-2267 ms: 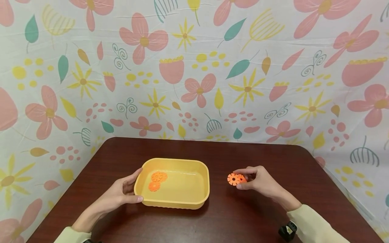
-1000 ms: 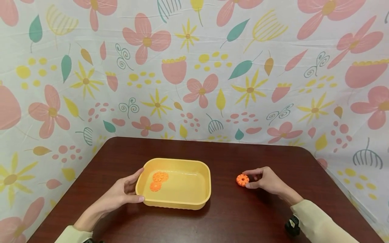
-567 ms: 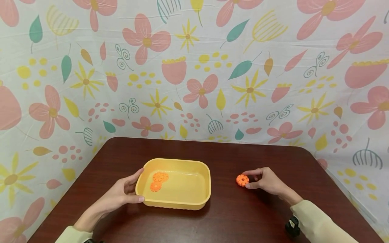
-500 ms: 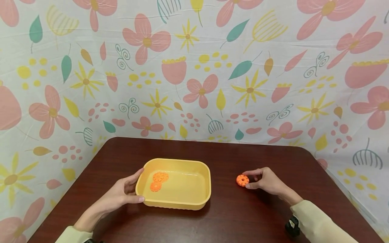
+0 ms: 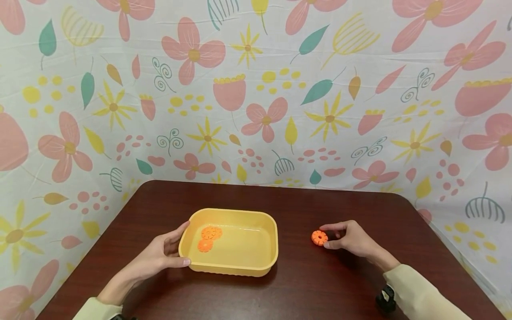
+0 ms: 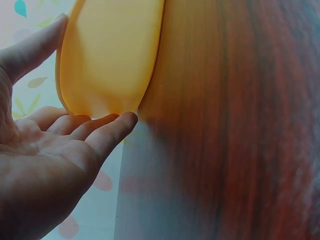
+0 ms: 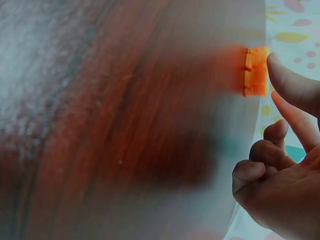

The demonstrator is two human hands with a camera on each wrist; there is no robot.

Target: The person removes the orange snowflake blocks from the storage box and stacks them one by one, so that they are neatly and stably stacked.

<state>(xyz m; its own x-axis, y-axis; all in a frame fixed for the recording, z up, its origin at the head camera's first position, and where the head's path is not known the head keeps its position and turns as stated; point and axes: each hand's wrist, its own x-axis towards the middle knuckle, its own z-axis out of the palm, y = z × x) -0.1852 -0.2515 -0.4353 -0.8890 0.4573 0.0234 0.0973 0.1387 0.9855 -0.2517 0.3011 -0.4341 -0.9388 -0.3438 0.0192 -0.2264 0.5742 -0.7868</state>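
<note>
We see a dark reddish-brown, wood-grained surface (image 5: 296, 289) reaching out on all sides of a rounded rectangular yellow tray (image 5: 244, 251) that stands on it. To the left of the tray, behind it and to its right, a white cloth (image 5: 262, 120) printed with pink, yellow and green flowers and leaves walls in the surface.

Left of the tray, the cream left sleeve (image 5: 98, 310) runs out of the head view, and just a sliver of a black device (image 5: 119, 317) shows by its cuff. Within the tray, near its left end, lie three flat orange notched discs (image 5: 205, 246), one of them partly covered by another. Right of the tray, we cannot count the layers in a small stack of round orange notched pieces (image 5: 315, 240), nor tell whether it touches the surface.

The left hand (image 5: 154, 255) grips the tray's left end, thumb at the near corner and a finger at the far one. Well to the right of the tray, the right hand (image 5: 354, 240) pinches the stack between thumb and forefinger; the stack sits at those fingertips, on the side of the hand facing the tray.
</note>
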